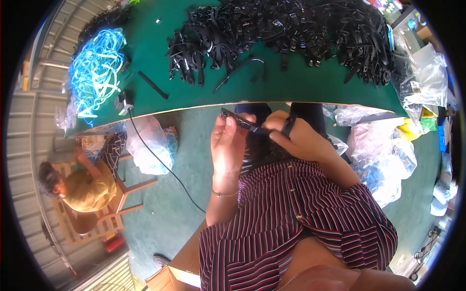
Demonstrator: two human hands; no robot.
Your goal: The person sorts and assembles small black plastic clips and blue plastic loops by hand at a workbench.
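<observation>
A black strap (250, 125) is sitting right between the two hands, just below the near edge of the green table (291, 87), above the person's lap. The left hand (228, 143) is curling its fingers around the strap's left end, thumb pressing up near the tip, where a small buckle-like piece is showing. The right hand (298, 136) is pinching the other end, and a black loop is wrapping over one of its fingers (289, 125). Both hands are clenching on the strap, held close together, nearly touching. A thin bracelet (224, 194) is circling the left wrist, and the striped sleeve (310, 213) is covering the right forearm.

Moving outward: on the table a big heap of black straps (291, 29) is sprawling across the far side, with a few loose ones (242, 68) lying nearer the edge. A single black strip (153, 85) is lying apart to the left. Farther left, a tangle of blue straps (94, 72) is piling up. A small dark device (124, 103) is perching at the table edge, its black cable (160, 160) trailing down to the floor. Clear plastic bags (383, 150) are crowding the right side. At lower left, another person (82, 186) is sitting on a wooden chair (131, 189).
</observation>
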